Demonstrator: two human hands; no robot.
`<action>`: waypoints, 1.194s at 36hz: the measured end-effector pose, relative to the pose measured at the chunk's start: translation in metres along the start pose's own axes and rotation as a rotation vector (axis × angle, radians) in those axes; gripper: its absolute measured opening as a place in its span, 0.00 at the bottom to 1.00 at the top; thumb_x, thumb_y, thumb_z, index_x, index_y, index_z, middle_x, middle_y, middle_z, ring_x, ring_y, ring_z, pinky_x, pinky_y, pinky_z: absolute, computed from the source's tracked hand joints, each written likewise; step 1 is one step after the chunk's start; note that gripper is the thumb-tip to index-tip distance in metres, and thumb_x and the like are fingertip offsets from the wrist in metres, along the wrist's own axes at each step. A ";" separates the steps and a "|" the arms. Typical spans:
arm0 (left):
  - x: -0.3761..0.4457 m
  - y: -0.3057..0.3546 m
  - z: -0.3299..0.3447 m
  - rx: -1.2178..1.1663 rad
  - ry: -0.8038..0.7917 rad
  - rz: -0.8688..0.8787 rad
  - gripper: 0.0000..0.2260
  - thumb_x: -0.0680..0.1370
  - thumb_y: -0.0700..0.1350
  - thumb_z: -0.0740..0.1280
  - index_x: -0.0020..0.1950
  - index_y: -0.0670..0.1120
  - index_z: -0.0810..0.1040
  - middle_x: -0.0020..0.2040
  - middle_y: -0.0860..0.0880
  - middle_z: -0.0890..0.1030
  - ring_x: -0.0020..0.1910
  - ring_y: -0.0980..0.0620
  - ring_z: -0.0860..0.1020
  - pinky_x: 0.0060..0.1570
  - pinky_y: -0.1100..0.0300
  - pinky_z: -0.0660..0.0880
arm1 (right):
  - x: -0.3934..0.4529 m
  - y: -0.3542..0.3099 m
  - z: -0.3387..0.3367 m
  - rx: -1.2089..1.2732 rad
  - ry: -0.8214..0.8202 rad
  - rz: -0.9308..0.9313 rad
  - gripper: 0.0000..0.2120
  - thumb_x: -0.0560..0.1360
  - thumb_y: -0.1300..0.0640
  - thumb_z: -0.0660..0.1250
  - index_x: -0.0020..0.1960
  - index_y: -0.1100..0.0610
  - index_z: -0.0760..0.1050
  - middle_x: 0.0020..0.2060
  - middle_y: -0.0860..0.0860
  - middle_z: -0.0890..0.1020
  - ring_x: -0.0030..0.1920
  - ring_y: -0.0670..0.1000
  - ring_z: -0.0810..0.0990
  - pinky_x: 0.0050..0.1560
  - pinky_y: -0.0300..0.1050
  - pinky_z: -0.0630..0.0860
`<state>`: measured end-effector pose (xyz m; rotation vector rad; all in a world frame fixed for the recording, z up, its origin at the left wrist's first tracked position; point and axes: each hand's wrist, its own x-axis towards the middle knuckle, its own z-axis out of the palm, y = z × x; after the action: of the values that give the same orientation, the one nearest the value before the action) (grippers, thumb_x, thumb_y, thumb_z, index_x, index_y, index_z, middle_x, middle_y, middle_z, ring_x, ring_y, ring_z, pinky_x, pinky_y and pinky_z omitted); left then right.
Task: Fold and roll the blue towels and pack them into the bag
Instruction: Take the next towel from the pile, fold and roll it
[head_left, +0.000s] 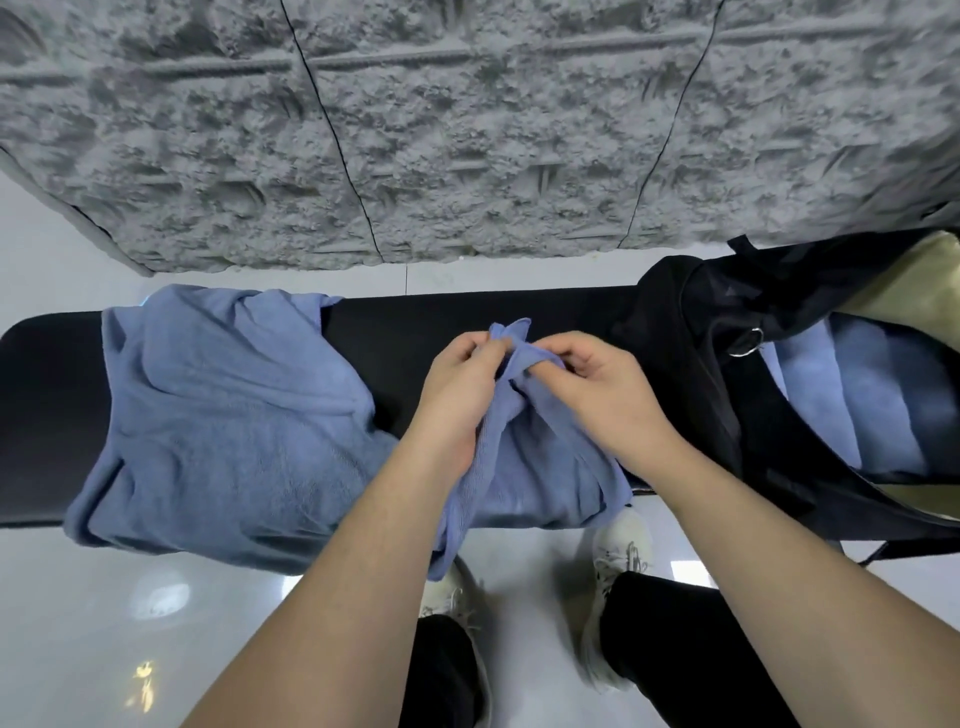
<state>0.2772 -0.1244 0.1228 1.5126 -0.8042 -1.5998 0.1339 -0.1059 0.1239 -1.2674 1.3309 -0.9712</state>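
Blue towel in hand (524, 441): crumpled, held up at the middle of the black tabletop (415, 322); its top corner pokes up between the two hands, its body lies on the tabletop and a strip of it hangs over the near edge toward the floor.
Left hand (460, 384): its grip pinches the upper edge of the towel, fingers curled round the cloth just beside the right hand.
Right hand (597, 387): its grip pinches the same upper edge from the other side, fingertips bent into the fabric; the two hands are nearly touching.
Towel pile (223, 415): more blue cloth, loosely heaped, lies on the left part of the tabletop and spills over its near edge; it is just beside the held towel, and I cannot tell how many towels it holds.
Bag (691, 332): black, open, at the right end of the tabletop, with a metal ring (748, 340) on its strap.
Packed towels (857, 405): blue rolls lie side by side inside the open bag.
Wall (467, 130): rough grey panels behind the tabletop.
Floor (156, 597): pale and glossy; the person's light shoes (621, 551) and dark trouser legs show below the tabletop edge.
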 end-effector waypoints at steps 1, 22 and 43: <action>0.001 0.001 0.000 -0.001 -0.017 0.013 0.05 0.76 0.45 0.68 0.44 0.46 0.82 0.41 0.46 0.83 0.43 0.51 0.81 0.46 0.57 0.78 | 0.002 0.000 -0.001 0.066 0.017 0.028 0.07 0.76 0.63 0.69 0.46 0.52 0.82 0.44 0.47 0.85 0.46 0.44 0.82 0.53 0.42 0.78; 0.005 0.011 0.008 -0.198 -0.133 0.084 0.14 0.77 0.37 0.61 0.33 0.48 0.76 0.32 0.49 0.78 0.35 0.51 0.76 0.40 0.58 0.71 | 0.015 -0.002 -0.007 0.226 0.053 0.173 0.05 0.76 0.56 0.70 0.42 0.51 0.78 0.40 0.51 0.81 0.42 0.49 0.77 0.47 0.47 0.72; 0.007 0.012 0.009 -0.222 -0.136 0.012 0.06 0.75 0.39 0.64 0.51 0.41 0.76 0.42 0.42 0.77 0.45 0.45 0.77 0.44 0.55 0.75 | 0.021 0.003 -0.009 0.210 0.087 0.076 0.05 0.76 0.59 0.70 0.46 0.51 0.83 0.47 0.48 0.85 0.49 0.44 0.81 0.56 0.42 0.76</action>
<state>0.2699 -0.1371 0.1305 1.2509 -0.6826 -1.7355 0.1259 -0.1271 0.1193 -1.0197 1.2966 -1.0921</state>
